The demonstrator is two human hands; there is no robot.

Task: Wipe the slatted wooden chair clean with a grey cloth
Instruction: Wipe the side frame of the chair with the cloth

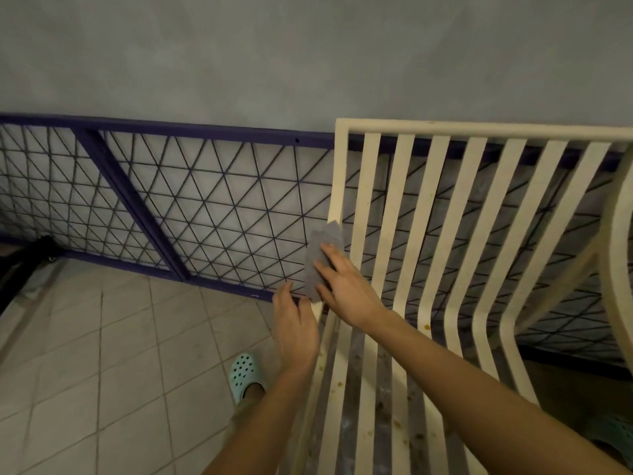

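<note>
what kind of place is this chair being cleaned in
Probably a back room or covered porch of a home, though not certain: tiled floor, bare grey wall, and a purple wire-mesh frame standing against it behind the slatted chair.

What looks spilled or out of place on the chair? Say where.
Brown spots speckle the seat slats of the chair, like dried spills; the grey cloth is up on the left backrest post, away from them.

Chair right, before mesh frame (against wall); cloth on chair's left post; clog on floor, left.
</note>
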